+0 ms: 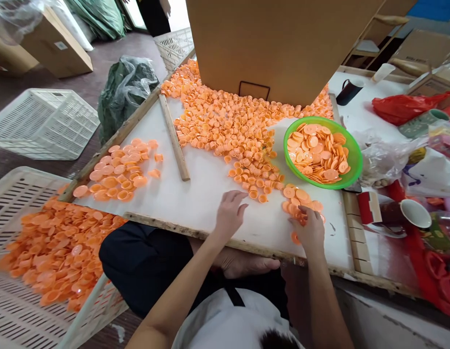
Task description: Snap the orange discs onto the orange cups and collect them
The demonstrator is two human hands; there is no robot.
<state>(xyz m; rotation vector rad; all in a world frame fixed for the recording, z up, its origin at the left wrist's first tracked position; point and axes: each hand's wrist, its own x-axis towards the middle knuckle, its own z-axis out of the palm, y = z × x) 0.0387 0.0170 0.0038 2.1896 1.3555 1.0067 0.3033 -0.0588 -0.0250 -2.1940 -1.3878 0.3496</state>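
Observation:
A wide heap of small orange plastic caps point(228, 121) covers the far part of a white board point(203, 194). My left hand point(229, 213) rests on the board with fingers curled loosely, its fingertips just short of the nearest caps point(254, 194). My right hand point(309, 228) is closed over a small cluster of flat orange discs point(299, 198) at the board's near right. A green bowl point(350, 145) full of flat orange discs stands just beyond that cluster.
A second pile of orange pieces point(118, 174) lies at the board's left, past a wooden strip point(174, 138). A white crate point(24, 261) with orange pieces sits lower left. A tall cardboard box point(279, 43) stands behind the heap. Cups, bags and clutter point(410, 213) crowd the right.

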